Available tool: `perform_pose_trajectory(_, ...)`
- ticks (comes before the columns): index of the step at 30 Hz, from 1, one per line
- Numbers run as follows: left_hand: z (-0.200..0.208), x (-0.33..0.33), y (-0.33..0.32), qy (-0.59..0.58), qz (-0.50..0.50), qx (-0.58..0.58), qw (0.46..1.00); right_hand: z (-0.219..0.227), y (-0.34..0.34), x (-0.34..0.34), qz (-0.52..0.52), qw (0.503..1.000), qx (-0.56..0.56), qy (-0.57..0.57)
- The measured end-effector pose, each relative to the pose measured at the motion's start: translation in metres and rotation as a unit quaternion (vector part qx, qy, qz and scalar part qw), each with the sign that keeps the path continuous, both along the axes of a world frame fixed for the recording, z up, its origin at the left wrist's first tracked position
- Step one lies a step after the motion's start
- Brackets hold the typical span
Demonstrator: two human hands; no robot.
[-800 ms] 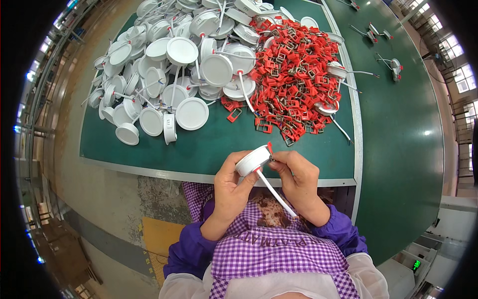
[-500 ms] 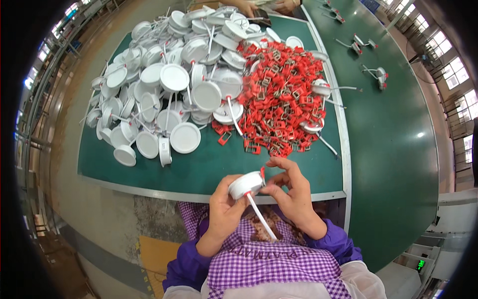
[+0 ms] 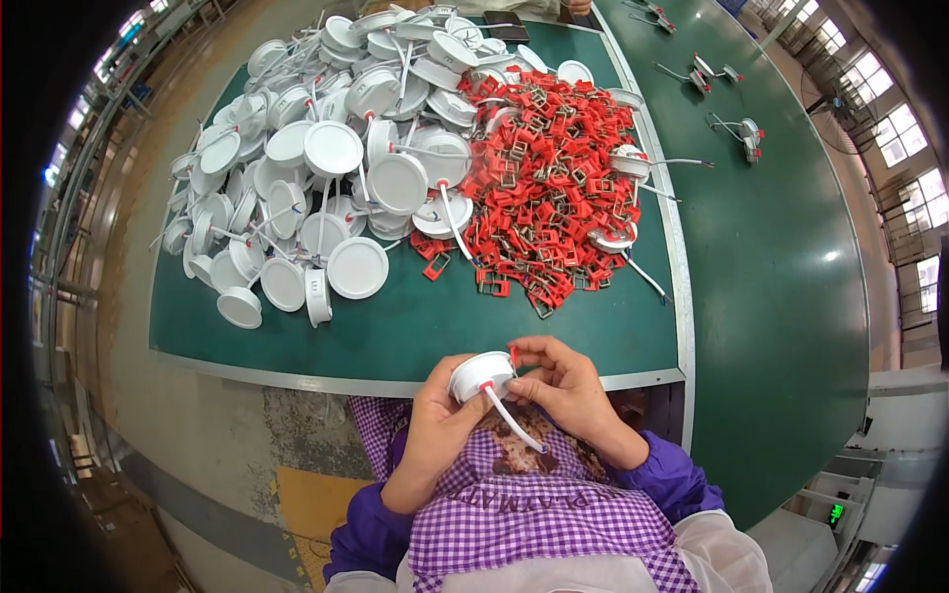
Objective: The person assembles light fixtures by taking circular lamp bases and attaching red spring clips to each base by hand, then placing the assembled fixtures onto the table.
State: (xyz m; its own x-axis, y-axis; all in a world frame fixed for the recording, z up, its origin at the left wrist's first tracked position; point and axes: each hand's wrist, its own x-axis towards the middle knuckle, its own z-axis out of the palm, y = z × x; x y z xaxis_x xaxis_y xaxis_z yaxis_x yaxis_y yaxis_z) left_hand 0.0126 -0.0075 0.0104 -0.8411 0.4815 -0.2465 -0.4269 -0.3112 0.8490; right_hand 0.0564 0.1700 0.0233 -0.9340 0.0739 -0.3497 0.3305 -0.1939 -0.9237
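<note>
My left hand (image 3: 441, 410) grips a round white downlight (image 3: 478, 375) just off the near table edge. A white cable (image 3: 514, 422) hangs from a red grommet on its side toward my apron. On the downlight's right side, my right hand (image 3: 559, 390) pinches a red spring clip (image 3: 514, 358) between thumb and fingers; the fingers partly hide it. Ahead on the table lie a big heap of white downlights (image 3: 334, 148) with cables and, right of it, a heap of red clips (image 3: 544, 188) with metal springs.
The green table (image 3: 415, 341) has a pale metal rim. To its right runs a second green surface (image 3: 771, 326), with several clipped downlights (image 3: 751, 139) at its far part. At the far edge a co-worker's hand (image 3: 579, 6) shows near a dark flat object (image 3: 505, 27).
My right fingers have closed in on the red clip against the downlight, having been more spread before. The co-worker's hands have mostly drawn out of view.
</note>
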Motion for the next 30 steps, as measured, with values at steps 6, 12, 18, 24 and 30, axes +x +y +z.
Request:
perform_pose_trajectory(6, 0.006, -0.021, -0.020, 0.021, 0.060, -0.079, 0.995, -0.008, 0.014, -0.003, 0.012, 0.975, 0.205, 0.078)
perform_pose_trajectory(12, 0.003, -0.022, -0.022, -0.060, 0.073, 0.040, 0.995, -0.012, 0.010, -0.068, 0.043, 0.814, 0.533, 0.227)
perform_pose_trajectory(18, 0.003, -0.019, -0.024, -0.160, 0.053, 0.134, 0.976, -0.008, 0.010, -0.097, 0.170, 0.710, 0.644, 0.228)
perform_pose_trajectory(24, -0.005, -0.022, -0.025, -0.293, 0.063, 0.212, 0.930, -0.003, 0.010, -0.088, 0.140, 0.747, 0.600, 0.247)
perform_pose_trajectory(30, 0.004, -0.023, -0.013, -0.199, 0.044, 0.089, 0.975, 0.005, 0.010, -0.070, -0.004, 0.956, 0.267, 0.123)
